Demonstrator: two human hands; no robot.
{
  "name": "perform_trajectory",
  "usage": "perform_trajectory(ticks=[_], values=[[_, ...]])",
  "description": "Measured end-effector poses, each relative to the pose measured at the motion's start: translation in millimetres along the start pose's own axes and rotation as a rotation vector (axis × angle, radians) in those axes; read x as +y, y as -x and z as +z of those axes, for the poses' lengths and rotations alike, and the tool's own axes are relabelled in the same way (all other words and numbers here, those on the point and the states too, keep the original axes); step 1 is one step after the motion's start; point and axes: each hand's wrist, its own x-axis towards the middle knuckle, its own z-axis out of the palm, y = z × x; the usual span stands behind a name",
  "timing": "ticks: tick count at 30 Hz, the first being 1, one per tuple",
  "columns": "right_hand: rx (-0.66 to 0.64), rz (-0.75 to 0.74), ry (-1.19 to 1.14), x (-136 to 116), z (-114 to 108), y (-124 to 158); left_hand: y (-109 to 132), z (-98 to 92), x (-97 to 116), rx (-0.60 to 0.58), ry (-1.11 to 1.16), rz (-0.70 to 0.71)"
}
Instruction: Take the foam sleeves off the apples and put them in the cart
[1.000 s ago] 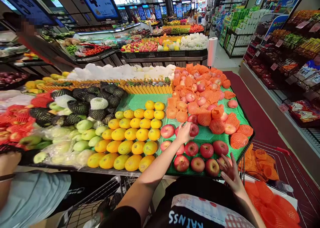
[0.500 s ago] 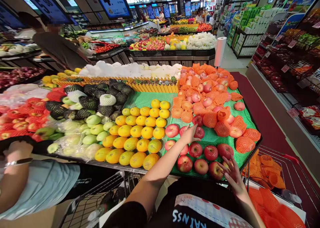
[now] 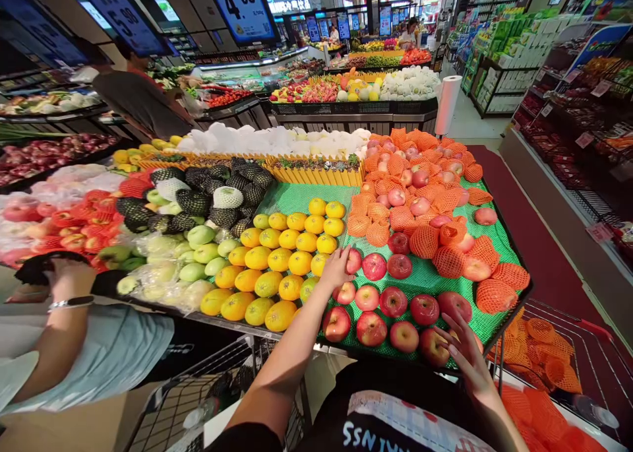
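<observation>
"Apple (image 3: 355, 261) at the left hand (image 3: 337, 268): how much shows?"

"Only its right part; the fingers hide the rest. They curve against it, and I can't tell whether they grip. The right hand (image 3: 463, 348), fingers spread wide near the front edge of the display stand (image 3: 531, 286), covers part of a front-row apple (image 3: 434, 348). The shopping cart (image 3: 596, 330) runs out of frame."

"Where does that first one lie, and pointing how?"

"On the green mat (image 3: 424, 271), by the left edge of the apple section, beside the oranges (image 3: 300, 263). I can't make out a stem, and its round shape shows no clear long axis."

"Different from half a second ago?"

"The left hand has shifted left; the neighbouring red apple (image 3: 374, 266), partly covered then, is now uncovered."
</observation>
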Motion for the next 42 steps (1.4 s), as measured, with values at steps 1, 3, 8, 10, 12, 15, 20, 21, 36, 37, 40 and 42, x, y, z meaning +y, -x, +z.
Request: perform_trajectory(ticks=[1,3,8,10,12,15,20,21,36,37,40,42], values=[[-0.005,0.002,0.000,0.8,0.0,-0.5,-0.3,2.0,6.7,0.000,-0.005,0.008],[-0.002,-0.001,-0.011,2.7,-0.5,-0.3,-2.8,4.0,24.8,-0.023,-0.014,0.080],[0.041,0.023,-0.035,-0.7,0.6,5.2,-17.7,8.8,87.6,-0.087,0.009,0.376],[0.049,0.039,-0.041,-7.7,3.5,8.4,-30.2,13.1,114.9,-0.050,0.047,0.314],[0.063,0.050,-0.040,-14.7,6.5,11.8,-47.2,17.6,139.9,0.000,0.072,0.184],[0.106,0.046,-0.034,-17.6,7.5,16.7,-75.5,21.7,169.1,0.014,0.071,0.036],[0.169,0.017,-0.001,-3.1,-2.6,23.0,-105.9,20.0,193.2,-0.034,0.000,-0.075],[0.185,0.021,-0.001,-0.7,-4.4,24.1,-108.1,19.1,194.9,-0.041,-0.018,-0.078],[0.206,0.069,-0.068,-17.1,6.5,11.9,-78.6,-27.2,184.0,0.214,-0.107,0.079],[0.202,0.069,-0.071,-16.2,7.1,9.1,-73.5,-29.7,183.1,0.236,-0.092,0.127],[0.166,0.078,-0.055,-14.9,9.9,-1.5,-53.0,-22.6,184.7,0.241,-0.026,0.377],[0.144,0.089,-0.037,-17.0,12.8,-8.5,-38.4,-6.8,190.3,0.181,0.007,0.550]])
